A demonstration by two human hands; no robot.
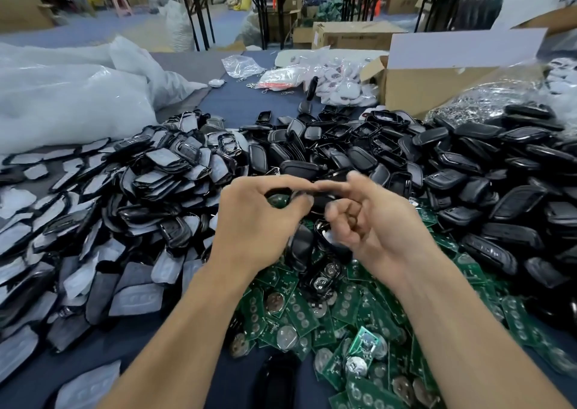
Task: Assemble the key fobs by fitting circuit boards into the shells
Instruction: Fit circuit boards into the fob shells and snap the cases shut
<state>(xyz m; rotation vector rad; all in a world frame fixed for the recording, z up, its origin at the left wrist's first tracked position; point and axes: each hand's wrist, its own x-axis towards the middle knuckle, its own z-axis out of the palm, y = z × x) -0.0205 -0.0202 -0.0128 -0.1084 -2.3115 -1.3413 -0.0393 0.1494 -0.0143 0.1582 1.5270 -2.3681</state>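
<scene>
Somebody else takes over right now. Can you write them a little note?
Left hand pinches a black shell with a green circuit board against it.
Right hand is blurred; its forefinger lies on that shell, grip unclear.
Loose boards heaped below the hands, empty shells at right.
Whether this board is seated cannot be told.
Left: press it home, then work through the heaps.
</scene>
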